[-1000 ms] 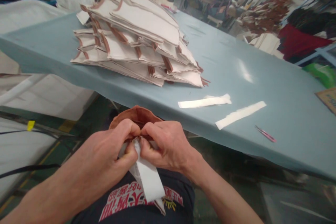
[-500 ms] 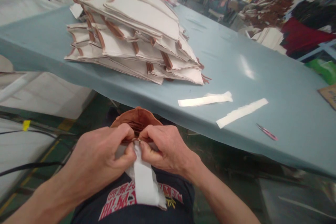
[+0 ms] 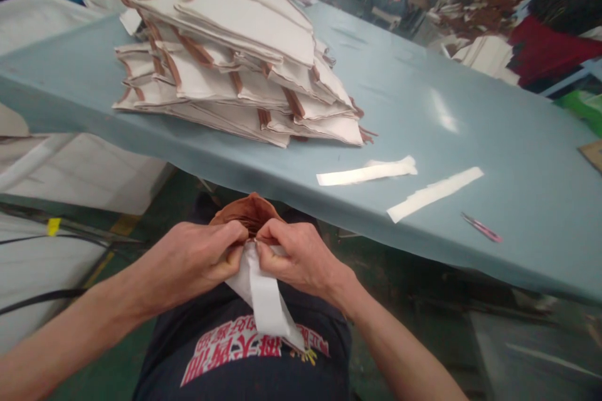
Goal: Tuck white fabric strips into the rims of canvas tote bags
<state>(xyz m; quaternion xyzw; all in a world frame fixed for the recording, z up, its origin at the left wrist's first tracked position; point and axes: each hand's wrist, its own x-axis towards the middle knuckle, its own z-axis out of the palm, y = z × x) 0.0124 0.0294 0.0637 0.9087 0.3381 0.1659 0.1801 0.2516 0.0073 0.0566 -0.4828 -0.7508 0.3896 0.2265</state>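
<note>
Both my hands pinch at one spot in front of my body. My left hand (image 3: 207, 257) is closed, thumb against fingers, at the edge of a brown fabric piece (image 3: 251, 205) with gathered folds. Close beside it, my right hand (image 3: 296, 257) pinches the same edge, where a small light bit shows between the fingertips. A white strip (image 3: 266, 304) hangs down from that spot over the dark printed garment I wear. What exactly each fingertip grips is partly hidden by the fingers.
A blue-covered table (image 3: 399, 113) stands ahead. It carries a stack of cream fabric pieces with brown edging (image 3: 244, 62). Nearer its front edge lie a white strip (image 3: 367, 171), another white strip (image 3: 435, 194) and small pink-handled snips (image 3: 482, 227). Brown and red cloth is heaped at the back right.
Both hands, with the brown piece, have shifted slightly up and away from my body, still pinching. The white strip has swung up a little and now hangs tilted to the right.
</note>
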